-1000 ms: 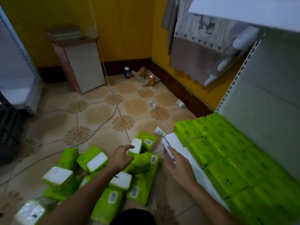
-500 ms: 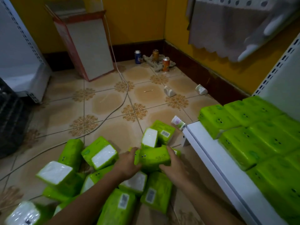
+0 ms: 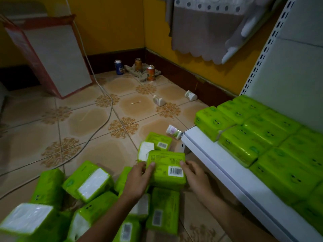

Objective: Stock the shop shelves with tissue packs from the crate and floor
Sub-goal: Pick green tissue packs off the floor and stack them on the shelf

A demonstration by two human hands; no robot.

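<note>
On the right, shelf [image 3: 218,165]: one white board with a pegged white back panel, low over the floor.
Floor [image 3: 87,119]: patterned tan tiles; one cable [image 3: 108,110] snakes across from the back wall.
Box [image 3: 52,55]: one, red-edged, tilted against the back wall at the left.
Cloth [image 3: 201,32]: one, hanging on the yellow wall above the shelf's far end.
Shelf packs [image 3: 244,147]: green, at least eight in view, flat and touching in rows that run out of frame.
Floor packs [image 3: 87,182]: about ten, green, in a jumbled heap left of the shelf; several show white ends, several show barcodes.
Held pack [image 3: 166,165]: one, barcode face up, over the heap, just beside the shelf's front edge.
Left grip [image 3: 136,180]: fingers curled round the held pack's left end, thumb on top.
Right grip [image 3: 197,177]: holds the right end the same way, thumb on top near the barcode.
Cans [image 3: 150,72]: three, upright in the far corner; one blue, two orange.
Tubs [image 3: 159,101]: three, small, white, on their sides; two mid-floor, well apart, and one just beside the shelf's corner.
</note>
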